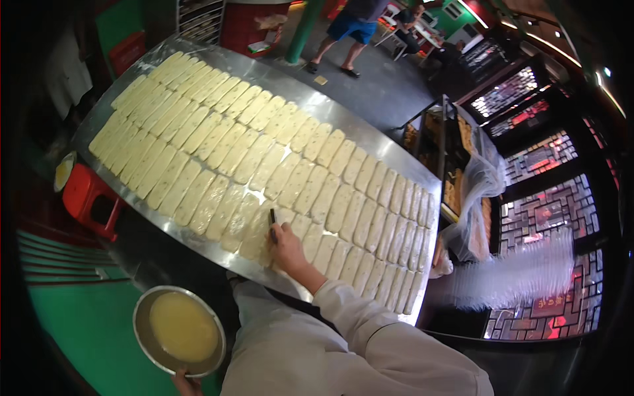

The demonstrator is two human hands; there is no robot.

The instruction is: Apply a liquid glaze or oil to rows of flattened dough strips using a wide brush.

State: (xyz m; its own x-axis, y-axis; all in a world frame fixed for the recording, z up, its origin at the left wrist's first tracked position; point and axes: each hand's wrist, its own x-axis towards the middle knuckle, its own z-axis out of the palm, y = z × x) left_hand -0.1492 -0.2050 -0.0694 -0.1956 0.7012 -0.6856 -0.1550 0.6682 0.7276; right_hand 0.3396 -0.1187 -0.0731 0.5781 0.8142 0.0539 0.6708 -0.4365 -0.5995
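Observation:
My left hand grips the near rim of a round metal bowl, low at the left and beside the table. Pale yellow liquid fills much of the bowl. Over the table, my right hand is closed around a dark-handled tool; its working end is hidden below the hand, so I cannot tell its kind. Beneath and around that hand lie rows of long, flat dough strips with small dark flecks. Strips near the hand and to its right look wet and glossy.
The strips cover most of a stainless-steel table. A red plastic stool stands at its left edge. On the right is a rack of baked goods partly draped in plastic sheeting. A person stands beyond, near a green post.

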